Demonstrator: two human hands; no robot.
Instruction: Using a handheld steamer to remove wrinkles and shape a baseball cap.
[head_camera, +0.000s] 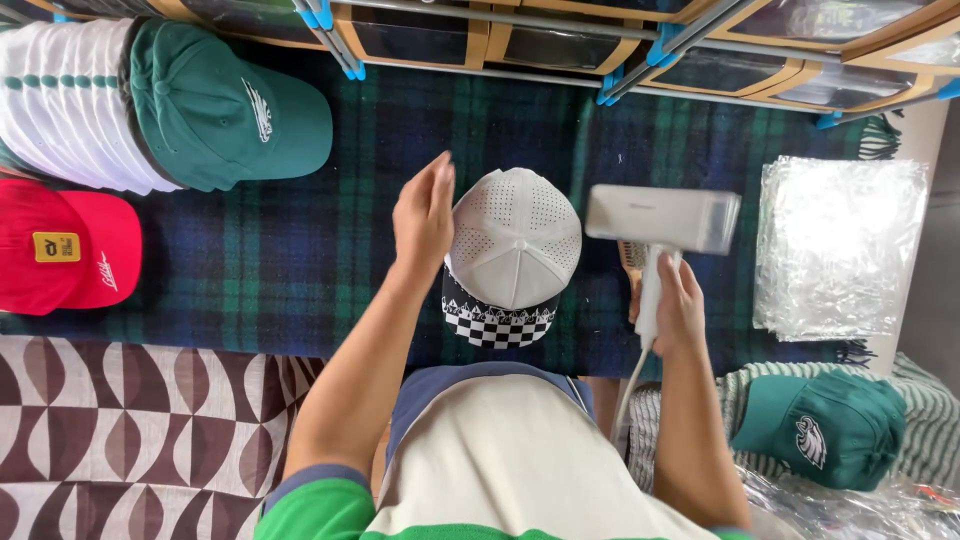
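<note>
A white perforated cap (515, 245) with a black-and-white checkered brim lies on a dark blue and green plaid blanket (300, 250). My left hand (424, 215) rests flat against the cap's left side, fingers straight and pointing away from me. My right hand (678, 310) grips the handle of a white handheld steamer (662, 222), whose head hangs just right of the cap. The steamer's white cord runs down toward my body.
A green cap (225, 110) tops a row of white caps (60, 100) at the far left, with a red cap (65, 248) below. A stack of clear plastic bags (840, 245) lies at right. Another green cap (825, 430) sits lower right. Wooden-framed shelves (560, 40) stand behind.
</note>
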